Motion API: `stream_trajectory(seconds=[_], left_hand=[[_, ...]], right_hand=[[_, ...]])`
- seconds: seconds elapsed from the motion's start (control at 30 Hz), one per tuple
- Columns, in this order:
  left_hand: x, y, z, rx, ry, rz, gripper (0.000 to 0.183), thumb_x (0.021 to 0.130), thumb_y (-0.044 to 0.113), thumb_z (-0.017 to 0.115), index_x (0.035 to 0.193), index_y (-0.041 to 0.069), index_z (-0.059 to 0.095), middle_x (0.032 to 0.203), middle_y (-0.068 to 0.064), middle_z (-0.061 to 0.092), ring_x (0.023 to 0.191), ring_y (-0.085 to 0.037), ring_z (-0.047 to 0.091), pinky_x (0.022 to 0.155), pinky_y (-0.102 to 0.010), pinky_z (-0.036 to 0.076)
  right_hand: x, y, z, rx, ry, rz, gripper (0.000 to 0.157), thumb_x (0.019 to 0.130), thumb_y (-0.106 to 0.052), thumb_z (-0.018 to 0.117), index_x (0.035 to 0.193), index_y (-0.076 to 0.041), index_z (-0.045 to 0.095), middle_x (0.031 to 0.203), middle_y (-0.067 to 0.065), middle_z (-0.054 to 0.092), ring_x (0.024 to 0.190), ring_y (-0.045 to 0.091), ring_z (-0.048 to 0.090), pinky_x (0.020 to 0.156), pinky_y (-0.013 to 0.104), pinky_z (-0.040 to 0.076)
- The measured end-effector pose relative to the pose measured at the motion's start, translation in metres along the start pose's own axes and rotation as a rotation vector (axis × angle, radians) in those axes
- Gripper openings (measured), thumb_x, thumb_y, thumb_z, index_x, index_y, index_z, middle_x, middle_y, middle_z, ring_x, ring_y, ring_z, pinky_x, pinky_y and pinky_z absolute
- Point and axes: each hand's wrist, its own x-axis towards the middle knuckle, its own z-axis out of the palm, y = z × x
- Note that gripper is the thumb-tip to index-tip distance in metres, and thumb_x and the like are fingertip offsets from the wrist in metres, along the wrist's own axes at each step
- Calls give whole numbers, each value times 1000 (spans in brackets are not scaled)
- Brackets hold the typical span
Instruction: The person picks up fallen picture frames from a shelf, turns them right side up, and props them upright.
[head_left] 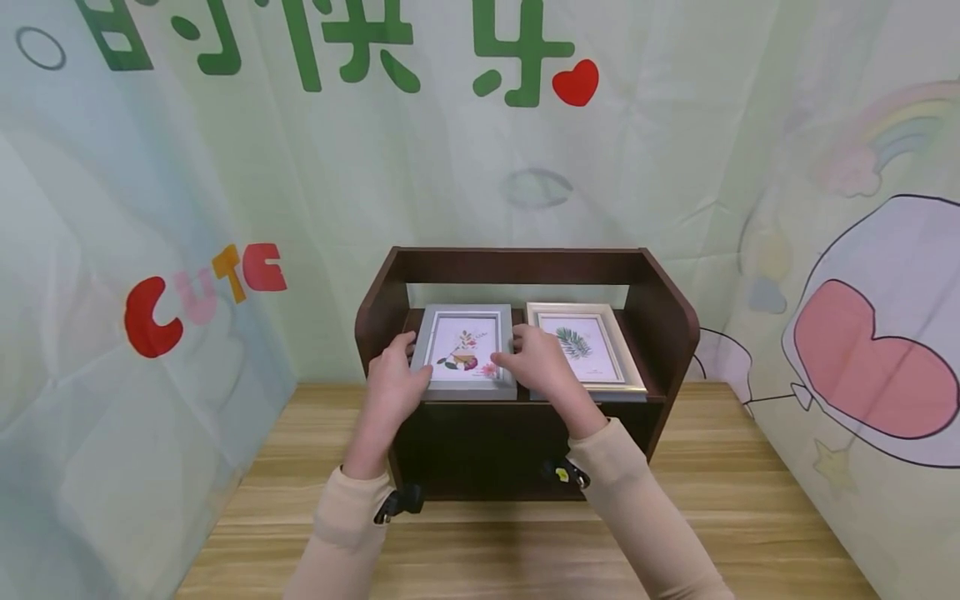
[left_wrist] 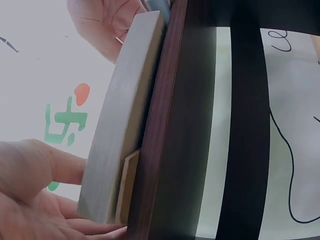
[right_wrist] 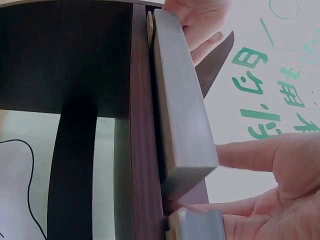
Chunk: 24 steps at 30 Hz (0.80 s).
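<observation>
A grey picture frame [head_left: 467,340] with a flower print lies face up on the left part of a dark brown wooden shelf [head_left: 525,267]. My left hand [head_left: 393,379] grips its left side, thumb on the front edge and fingers around the side. On the opposite side, my right hand [head_left: 538,358] holds the same frame, its fingers in the gap beside the second frame. That second picture frame [head_left: 606,354], silver-gold with a green leaf print, lies to the right. In the left wrist view, the grey frame's edge [left_wrist: 117,120] sits close against the shelf board.
The shelf's raised side panels [head_left: 673,333] flank both frames, and a back rail runs behind them. It stands on a wood-grain tabletop [head_left: 480,550]. Printed cloth [head_left: 465,183] hangs behind and at both sides.
</observation>
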Motion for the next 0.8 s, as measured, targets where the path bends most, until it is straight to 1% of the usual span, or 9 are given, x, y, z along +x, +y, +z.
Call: stream_trajectory(seconds=[0.07,0.13,0.23,0.4,0.5,0.6,0.8], left_hand=[[0,0,1,-15,11,-5,58,85,12,60,138,-3,42,128,-24,57,120,-35,54,100,-47,44],[1,-1,2,-33,20,-7,58,85,11,61,138,-3,42,127,-24,58,119,-34,55,99,-46,45],[1,-1,3,-55,35,-6,58,85,11,61,138,-4,42,126,-24,59,118,-33,57,99,-46,46],[2,-1,4,-72,67,-5,57,83,10,63,136,-5,45,123,-24,61,115,-33,59,98,-45,47],[2,-1,4,-69,71,-6,57,83,9,63,135,-6,45,123,-24,61,115,-33,59,97,-45,47],[2,-1,4,-75,65,-13,58,83,10,63,136,-6,44,124,-25,60,115,-33,59,97,-45,47],[1,0,5,-102,63,-35,59,84,12,64,136,-5,44,126,-25,58,115,-34,59,97,-44,48]], right_hand=[[0,-1,0,3,15,-1,55,86,-22,68,131,5,51,124,21,61,111,30,60,92,41,51],[0,-2,0,12,32,1,54,87,-18,67,132,5,50,126,21,60,117,32,57,96,43,49],[0,-3,0,21,50,-2,51,86,-13,65,132,5,50,126,21,60,118,32,56,96,42,49],[-1,-2,1,-7,77,-36,50,80,-1,60,129,5,53,121,21,63,116,32,58,91,42,51],[-1,0,1,-7,96,-61,51,76,3,57,127,6,55,118,21,65,114,31,59,91,42,51],[-1,2,0,19,100,-70,52,76,3,58,128,6,54,118,21,65,114,31,59,91,42,51],[-1,4,-4,67,104,-75,55,76,2,60,131,7,51,117,21,65,107,29,62,87,41,51]])
